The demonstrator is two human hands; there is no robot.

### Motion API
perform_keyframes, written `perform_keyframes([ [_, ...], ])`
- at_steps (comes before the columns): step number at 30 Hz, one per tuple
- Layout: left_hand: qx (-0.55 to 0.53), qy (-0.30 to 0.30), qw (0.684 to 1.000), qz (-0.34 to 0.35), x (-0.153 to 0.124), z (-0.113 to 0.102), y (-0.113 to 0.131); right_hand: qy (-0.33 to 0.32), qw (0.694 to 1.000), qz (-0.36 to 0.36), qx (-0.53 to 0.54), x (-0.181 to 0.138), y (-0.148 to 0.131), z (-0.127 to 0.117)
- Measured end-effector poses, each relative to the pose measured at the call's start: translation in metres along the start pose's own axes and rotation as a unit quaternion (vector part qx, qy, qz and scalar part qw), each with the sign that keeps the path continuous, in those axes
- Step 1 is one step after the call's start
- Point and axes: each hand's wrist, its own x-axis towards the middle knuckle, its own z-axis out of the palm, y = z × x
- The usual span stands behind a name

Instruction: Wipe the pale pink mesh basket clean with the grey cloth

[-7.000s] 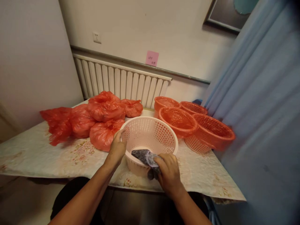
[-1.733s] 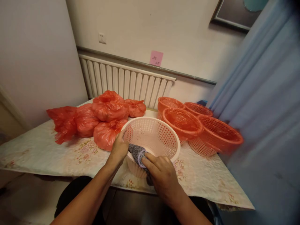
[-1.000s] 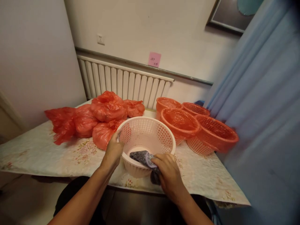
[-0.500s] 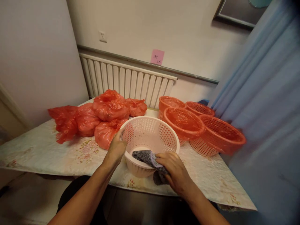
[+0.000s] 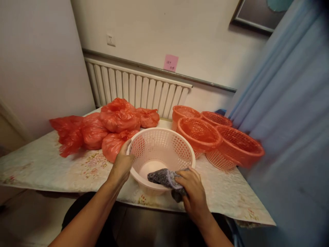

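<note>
A white, round plastic basket (image 5: 154, 168) with a perforated wall stands near the table's front edge, its open top tilted toward me. My left hand (image 5: 122, 161) grips its rim on the left side, fingers wrapped over the edge. My right hand (image 5: 192, 187) is closed on a dark grey cloth (image 5: 163, 177) with a pale lilac band. The cloth drapes over the basket's front right rim, one end inside and the other hanging outside. Some of the right fingertips are hidden by the cloth.
Several full red plastic bags (image 5: 118, 116) are heaped at the left on the flowered tablecloth (image 5: 84, 176). Several baskets lined with red bags (image 5: 199, 132) stand at the right. Behind the table is a white radiator (image 5: 138, 87); a blue curtain (image 5: 277, 120) hangs at the right.
My right hand and the cloth have shifted slightly along the basket's front rim to the right. The basket is turned a little, and the left hand still holds its rim. The view shifted slightly.
</note>
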Motion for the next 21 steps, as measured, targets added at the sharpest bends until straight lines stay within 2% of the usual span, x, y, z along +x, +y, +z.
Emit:
perform_keyframes([
  [2, -0.002, -0.014, 1.0, -0.006, -0.003, -0.002, 0.005, 0.008, 1.0, -0.002, -0.012, -0.002, -0.021, 0.002],
  [6, -0.025, -0.108, 0.994, 0.017, -0.01, -0.004, 0.016, -0.029, 0.999, -0.032, -0.031, -0.004, -0.039, -0.01],
  [10, -0.004, -0.135, 0.989, 0.065, -0.015, -0.007, 0.024, -0.119, 0.992, -0.029, -0.004, -0.016, -0.028, -0.029],
  [12, 0.031, -0.134, 0.985, 0.103, -0.016, -0.01, 0.026, -0.129, 0.992, 0.002, 0.012, -0.03, -0.014, -0.036],
  [14, 0.066, -0.145, 0.978, 0.135, -0.018, -0.012, 0.025, -0.099, 0.992, 0.065, 0.034, -0.046, 0.002, -0.039],
  [17, 0.088, -0.171, 0.97, 0.146, -0.026, -0.011, 0.021, -0.028, 0.967, 0.238, 0.086, -0.066, 0.019, -0.04],
  [19, 0.095, -0.181, 0.967, 0.149, -0.034, -0.006, 0.018, 0.026, 0.921, 0.364, 0.137, -0.071, 0.025, -0.038],
  [21, 0.11, -0.184, 0.963, 0.166, -0.044, 0.001, 0.015, 0.098, 0.858, 0.455, 0.218, -0.07, 0.027, -0.034],
])
